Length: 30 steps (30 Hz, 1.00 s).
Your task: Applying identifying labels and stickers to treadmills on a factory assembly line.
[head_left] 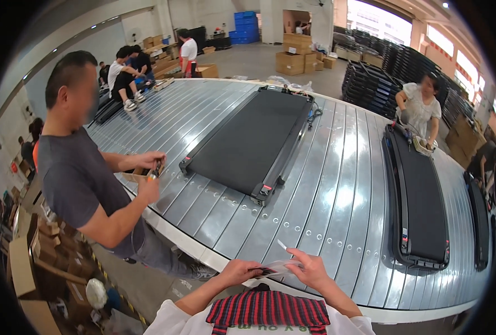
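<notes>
Close to my body, at the near edge of the metal-topped table point(248, 237), I hold a small clear plastic bag point(277, 269) between both hands. My left hand point(238, 273) is closed on its left end, where something dark shows; what that is I cannot make out. The fingers of my right hand point(311, 272) pinch the bag's other end. A short white strip point(282, 244) shows just beyond my right fingertips; whether it is held or lies on the table I cannot tell. Farther off lies a black treadmill base point(251, 139) with a cable at its far right corner.
At my left, a person in a grey shirt point(75, 178) holds a small tool. A second treadmill base point(421, 206) lies to the right, with a person in white point(421, 109) working at its far end. Cardboard boxes point(53, 251) crowd the floor at lower left.
</notes>
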Each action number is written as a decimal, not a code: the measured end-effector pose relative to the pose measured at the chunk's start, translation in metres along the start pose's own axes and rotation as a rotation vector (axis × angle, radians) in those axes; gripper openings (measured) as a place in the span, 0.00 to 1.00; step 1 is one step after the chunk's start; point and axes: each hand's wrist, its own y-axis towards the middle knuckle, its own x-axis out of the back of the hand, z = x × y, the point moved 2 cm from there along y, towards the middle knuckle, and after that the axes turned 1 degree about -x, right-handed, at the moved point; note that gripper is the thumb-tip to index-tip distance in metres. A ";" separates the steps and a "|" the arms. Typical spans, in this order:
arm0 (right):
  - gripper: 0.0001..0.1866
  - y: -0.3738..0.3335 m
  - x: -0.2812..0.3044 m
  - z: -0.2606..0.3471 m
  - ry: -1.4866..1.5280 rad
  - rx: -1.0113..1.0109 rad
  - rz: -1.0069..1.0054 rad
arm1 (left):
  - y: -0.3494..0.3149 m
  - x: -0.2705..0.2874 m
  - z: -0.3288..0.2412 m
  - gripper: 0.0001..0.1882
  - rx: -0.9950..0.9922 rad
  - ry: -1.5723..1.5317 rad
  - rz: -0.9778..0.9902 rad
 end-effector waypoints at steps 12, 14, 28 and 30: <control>0.23 0.025 0.010 -0.006 -0.095 -0.111 -0.088 | 0.049 -0.006 0.029 0.10 -0.100 -0.031 0.058; 0.23 0.029 0.008 -0.010 -0.042 -0.103 -0.066 | 0.049 -0.003 0.027 0.10 -0.031 -0.034 0.061; 0.24 0.035 0.001 -0.046 0.161 -0.060 0.067 | 0.026 -0.021 0.018 0.10 0.219 0.010 -0.001; 0.24 0.035 0.003 -0.036 0.085 0.006 0.049 | 0.024 -0.023 0.018 0.10 0.195 0.029 -0.004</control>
